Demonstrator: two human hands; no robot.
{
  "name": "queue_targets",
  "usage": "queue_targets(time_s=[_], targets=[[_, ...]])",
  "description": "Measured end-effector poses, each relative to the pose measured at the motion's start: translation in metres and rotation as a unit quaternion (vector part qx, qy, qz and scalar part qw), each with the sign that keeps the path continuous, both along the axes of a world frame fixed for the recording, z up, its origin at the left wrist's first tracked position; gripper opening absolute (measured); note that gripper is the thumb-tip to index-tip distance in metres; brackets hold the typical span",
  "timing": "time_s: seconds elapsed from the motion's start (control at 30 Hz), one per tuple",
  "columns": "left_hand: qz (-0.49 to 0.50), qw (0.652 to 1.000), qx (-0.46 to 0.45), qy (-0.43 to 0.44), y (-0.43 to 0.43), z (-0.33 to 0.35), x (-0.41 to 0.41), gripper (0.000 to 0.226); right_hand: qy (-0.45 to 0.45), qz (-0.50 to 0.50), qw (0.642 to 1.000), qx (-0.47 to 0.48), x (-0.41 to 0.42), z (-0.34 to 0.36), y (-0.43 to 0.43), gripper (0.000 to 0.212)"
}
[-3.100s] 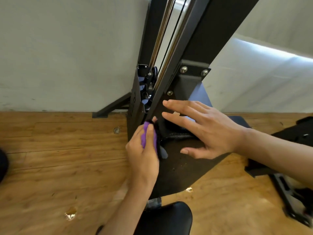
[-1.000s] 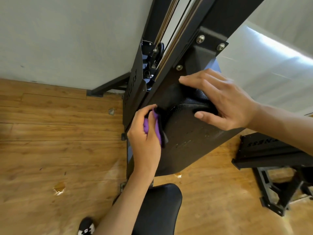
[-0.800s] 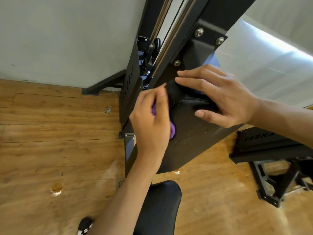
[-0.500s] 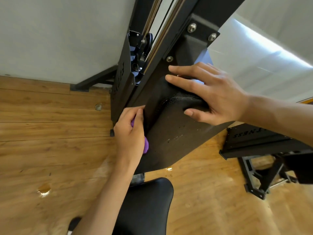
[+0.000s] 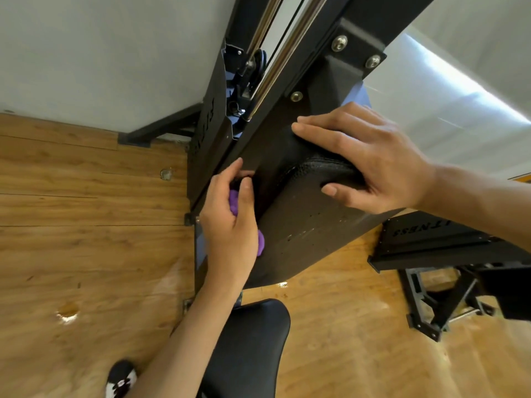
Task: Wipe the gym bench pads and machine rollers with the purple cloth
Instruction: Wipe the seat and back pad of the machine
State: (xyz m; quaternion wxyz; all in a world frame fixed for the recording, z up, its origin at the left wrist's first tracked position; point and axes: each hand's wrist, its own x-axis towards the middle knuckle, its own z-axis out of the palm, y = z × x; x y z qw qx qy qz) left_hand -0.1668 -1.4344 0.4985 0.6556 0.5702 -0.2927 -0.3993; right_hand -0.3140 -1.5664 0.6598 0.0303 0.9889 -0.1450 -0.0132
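Observation:
A black upright back pad (image 5: 310, 225) is fixed to the slanted black machine frame (image 5: 324, 53). My left hand (image 5: 230, 225) grips the bunched purple cloth (image 5: 233, 204) and presses it against the pad's left side edge. Only small bits of the cloth show between the fingers and under the palm. My right hand (image 5: 370, 162) lies over the pad's top edge, fingers across the top and thumb on the front face. A black seat pad (image 5: 253, 340) sits below, partly behind my left forearm.
Wooden floor (image 5: 86, 254) spreads left and right of the machine, with a white wall (image 5: 100, 53) behind. Another black machine base (image 5: 448, 254) stands at the right. Guide rods and a pulley (image 5: 255, 67) run up inside the frame. A shoe (image 5: 120, 377) shows at the bottom.
My left hand slid the cloth down the pad's left edge from its top corner and has come slightly back up. My right hand kept its place on the pad's top.

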Motion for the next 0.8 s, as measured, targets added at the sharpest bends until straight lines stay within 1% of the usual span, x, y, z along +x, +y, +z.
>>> queue_targets(time_s=[0.1,0.17,0.23,0.27,0.33,0.4,0.47,0.57,0.6,0.67,0.73,0.8], targets=[[-0.034,0.998,0.056,0.013,0.015,-0.033,-0.001,0.027,0.008,-0.003,1.0,0.012,-0.002,-0.003,0.0,0.068],[-0.041,0.996,0.072,0.018,0.017,-0.033,0.003,0.028,0.015,-0.005,1.0,0.015,0.0,0.001,-0.002,0.069],[-0.025,0.999,0.038,0.018,0.008,-0.008,0.005,0.03,0.021,-0.008,0.999,0.023,0.003,0.004,-0.002,0.07],[-0.024,1.0,-0.003,0.012,0.0,0.012,0.007,0.033,0.022,-0.01,0.999,0.023,0.004,0.005,-0.003,0.07],[-0.033,0.997,-0.07,-0.028,-0.016,0.047,0.012,0.037,0.022,-0.011,1.0,0.02,0.005,0.006,-0.003,0.07],[-0.033,0.994,-0.094,-0.041,-0.024,0.051,0.014,0.04,0.019,-0.007,1.0,0.018,0.004,0.005,-0.002,0.071],[-0.039,0.996,-0.07,-0.029,-0.018,0.026,0.012,0.038,0.016,-0.006,1.0,0.018,0.002,0.006,-0.004,0.071],[-0.055,0.998,-0.004,-0.037,0.012,-0.038,0.007,0.028,0.007,0.004,1.0,0.016,0.002,0.007,-0.006,0.07],[-0.05,0.998,0.027,-0.022,0.019,-0.062,0.007,0.023,0.004,0.009,1.0,0.014,0.003,0.006,-0.007,0.07],[-0.048,0.994,0.088,0.034,0.028,-0.096,0.007,0.025,0.001,0.014,1.0,0.02,0.004,0.002,-0.007,0.07],[-0.05,0.99,0.118,0.056,0.032,-0.105,0.006,0.025,0.0,0.012,1.0,0.025,0.004,-0.001,-0.005,0.07],[-0.034,0.993,0.104,0.053,0.032,-0.1,0.001,0.018,-0.001,0.01,1.0,0.027,0.003,0.0,-0.003,0.07]])
